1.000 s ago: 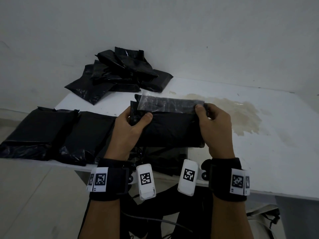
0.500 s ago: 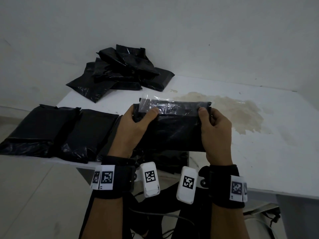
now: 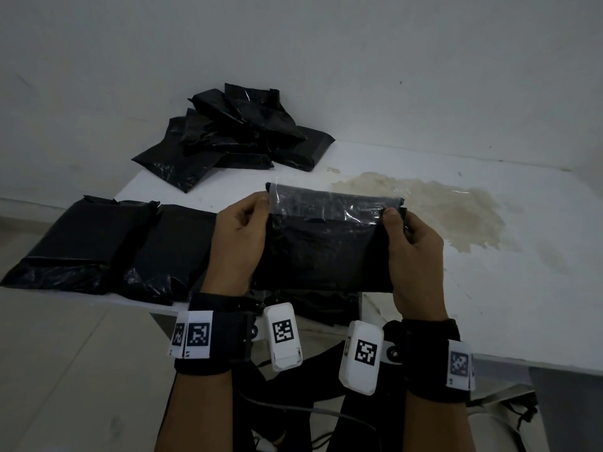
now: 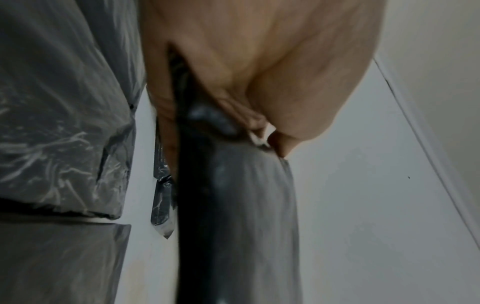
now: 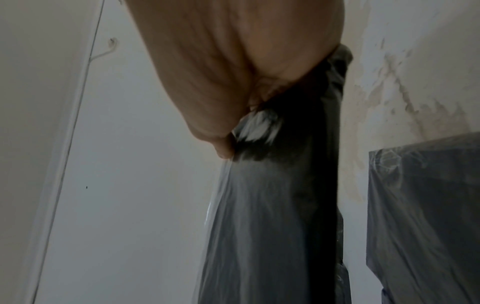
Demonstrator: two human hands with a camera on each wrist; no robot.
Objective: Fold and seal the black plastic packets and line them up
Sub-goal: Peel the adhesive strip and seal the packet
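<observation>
Left hand [image 3: 239, 243] and right hand [image 3: 412, 252] pinch the upper corners of a black packet [image 3: 326, 252], held above the table's [image 3: 489, 288] near edge. Two lined-up packets [image 3: 107, 243] lie at nine o'clock; a packet pile [image 3: 235, 135] sits at eleven.

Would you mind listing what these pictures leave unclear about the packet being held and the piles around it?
- Packet contents: opaque black plastic, every view.
- Flap stuck down or not: head view too dim, wrist views blurred.
- Left hand fingers behind the packet: hidden by it, head view.
- Heap count: packets overlap, head view.
- Right hand fingers: likewise hidden.
</observation>
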